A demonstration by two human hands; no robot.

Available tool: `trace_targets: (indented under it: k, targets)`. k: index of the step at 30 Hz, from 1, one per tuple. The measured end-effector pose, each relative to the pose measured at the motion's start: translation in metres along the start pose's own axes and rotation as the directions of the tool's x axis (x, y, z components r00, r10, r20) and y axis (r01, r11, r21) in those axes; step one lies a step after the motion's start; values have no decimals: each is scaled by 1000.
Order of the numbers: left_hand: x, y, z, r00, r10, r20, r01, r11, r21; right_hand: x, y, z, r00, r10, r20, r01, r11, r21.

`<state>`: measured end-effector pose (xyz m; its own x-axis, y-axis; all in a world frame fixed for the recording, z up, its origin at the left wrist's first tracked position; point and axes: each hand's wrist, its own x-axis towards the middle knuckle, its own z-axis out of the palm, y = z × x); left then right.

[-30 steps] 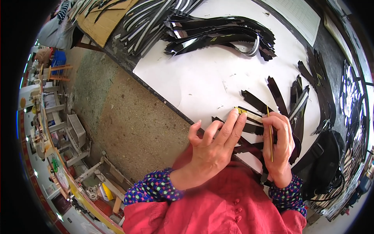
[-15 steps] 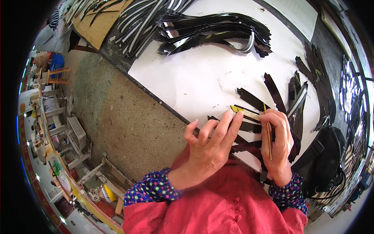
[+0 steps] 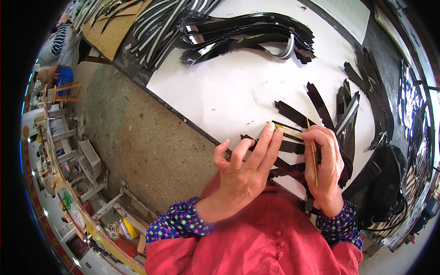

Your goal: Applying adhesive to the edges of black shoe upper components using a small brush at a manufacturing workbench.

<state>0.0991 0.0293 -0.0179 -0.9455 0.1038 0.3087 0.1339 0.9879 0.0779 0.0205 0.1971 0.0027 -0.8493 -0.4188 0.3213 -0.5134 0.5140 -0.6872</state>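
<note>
My left hand (image 3: pixel 250 167) is open, its index and middle fingertips pressing on the yellow end of a pale narrow strip (image 3: pixel 292 133). The other fingers of that hand are spread and bent in the air. In my right hand (image 3: pixel 323 160) is a thin yellow stick (image 3: pixel 313 158), pinched nearly upright in the picture, its pointed end beyond the fingers. The right fingertips also meet the strip's other end. Dark, glossy strips with notched ends lie around it, among them one (image 3: pixel 291 112) just beyond and another (image 3: pixel 293 146) just nearer.
The white board (image 3: pixel 215 101) covers the dark-edged table. A bundle of black strips (image 3: pixel 252 32) lies at the far side, beside grey-white curved strips (image 3: pixel 160 27). More dark strips (image 3: pixel 376 91) and a black bag (image 3: pixel 385 183) are at right. Another person (image 3: pixel 57 41) is far left.
My left fingertips have slid over the strip's yellow end, so less of it shows. My right hand keeps its hold on the stick. The whole view has shifted slightly.
</note>
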Motion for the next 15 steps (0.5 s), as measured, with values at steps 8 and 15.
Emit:
trace_targets:
  k: [8, 15]
  targets:
    - [-2, 0, 2, 1000, -5, 1, 5, 1000, -6, -2, -3, -7, 999, 41, -1, -41, 999, -30]
    - [3, 0, -4, 998, 10, 55, -10, 1000, 8, -2, -8, -11, 995, 103, 14, -102, 994, -37]
